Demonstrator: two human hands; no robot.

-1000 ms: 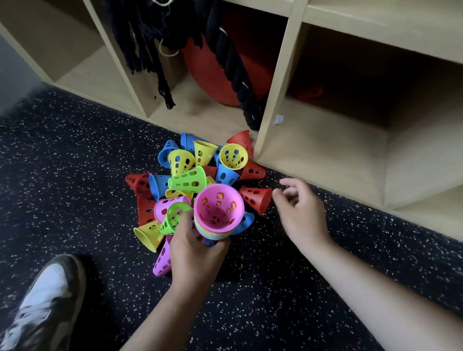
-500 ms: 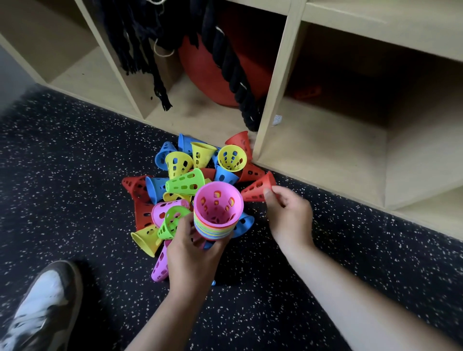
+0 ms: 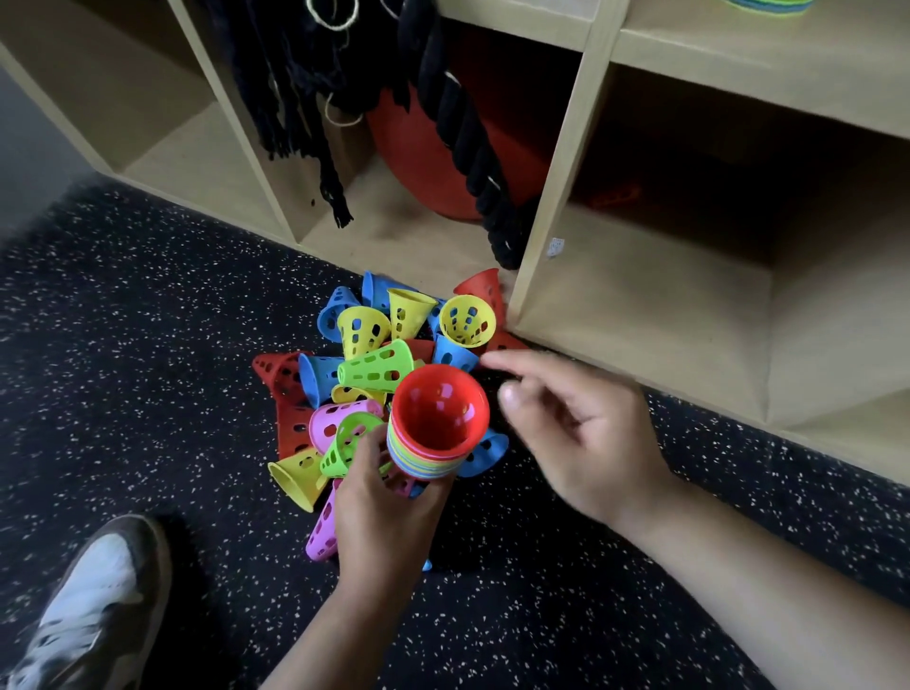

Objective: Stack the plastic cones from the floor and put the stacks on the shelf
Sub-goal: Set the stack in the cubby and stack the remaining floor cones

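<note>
My left hand grips a stack of nested coloured cones from below, mouth up, with a red cone as the innermost one on top. A pile of loose perforated cones in yellow, blue, green, pink and red lies on the floor behind and left of the stack. My right hand hovers just right of the stack with relaxed fingers, holding nothing. The wooden shelf stands right behind the pile.
A red ball and thick black rope fill the middle cubby; the right cubby is bare. Another cone stack shows on the upper shelf. My shoe rests at the lower left on the speckled floor.
My right hand picked the red cone off the floor, dropped it into the stack over the pink one, and has let go.
</note>
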